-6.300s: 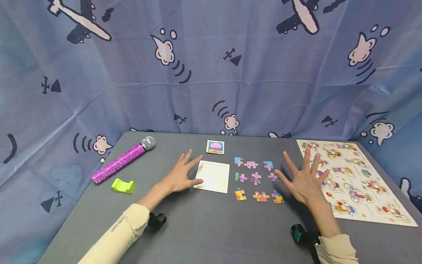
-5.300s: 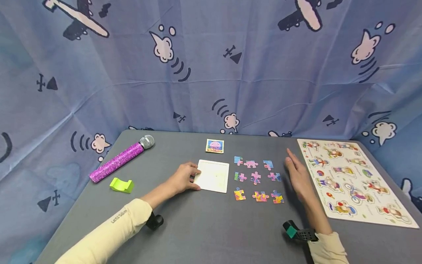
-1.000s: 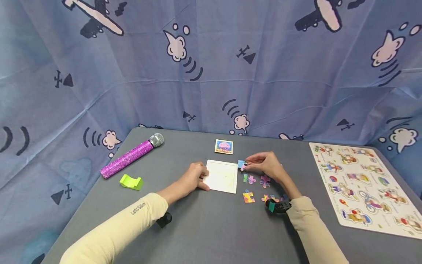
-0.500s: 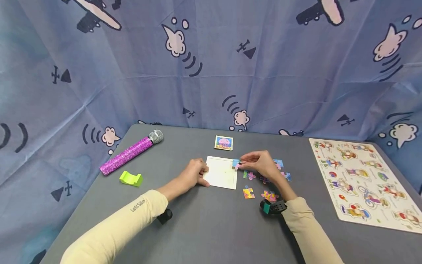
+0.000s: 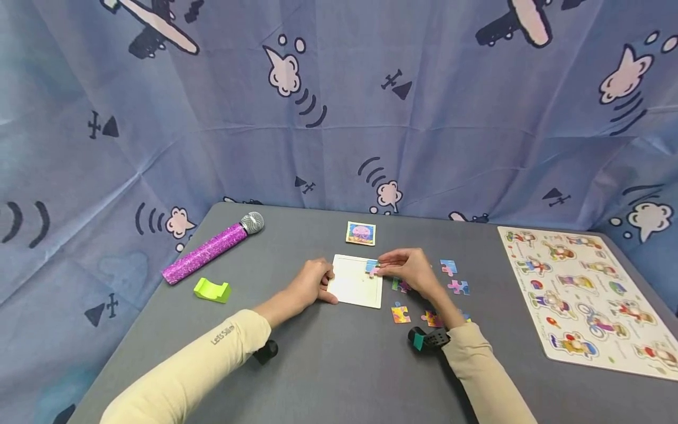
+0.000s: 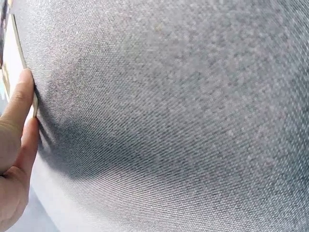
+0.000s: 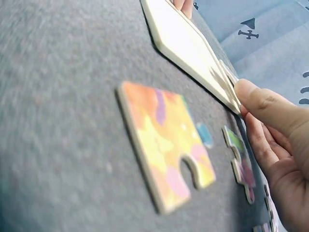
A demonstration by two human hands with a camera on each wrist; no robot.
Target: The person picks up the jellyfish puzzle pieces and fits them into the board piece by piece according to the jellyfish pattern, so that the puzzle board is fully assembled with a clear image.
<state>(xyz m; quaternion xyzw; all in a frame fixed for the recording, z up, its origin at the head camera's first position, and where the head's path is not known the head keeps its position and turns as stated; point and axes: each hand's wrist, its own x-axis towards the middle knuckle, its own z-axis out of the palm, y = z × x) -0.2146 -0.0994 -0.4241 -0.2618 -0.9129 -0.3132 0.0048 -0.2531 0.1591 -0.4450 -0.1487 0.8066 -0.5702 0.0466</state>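
My left hand (image 5: 306, 287) grips the left edge of a square white puzzle tray (image 5: 352, 288), thumb at its near corner. In the left wrist view, a finger (image 6: 21, 96) lies on the tray's rim. My right hand (image 5: 410, 270) pinches a blue-and-pink jigsaw piece (image 5: 372, 268) over the tray's upper right part. In the right wrist view this piece shows edge-on, tilted, by the thumb (image 7: 251, 92). Right of the tray lie a yellow-orange piece (image 5: 401, 314), a green-and-pink piece (image 5: 401, 285) and several others, some partly hidden by my right hand and forearm.
A small jellyfish picture card (image 5: 361, 234) lies beyond the tray. At left are a glittery purple microphone (image 5: 206, 253) and a lime-green block with a curved hollow (image 5: 212, 290). A large picture board (image 5: 588, 294) covers the table's right side. A patterned blue cloth (image 5: 339, 106) hangs behind.
Both hands were spread open earlier; the left has since taken hold of the tray. My right hand picked up the blue-and-pink piece and carried it left, from beside the tray to over it.
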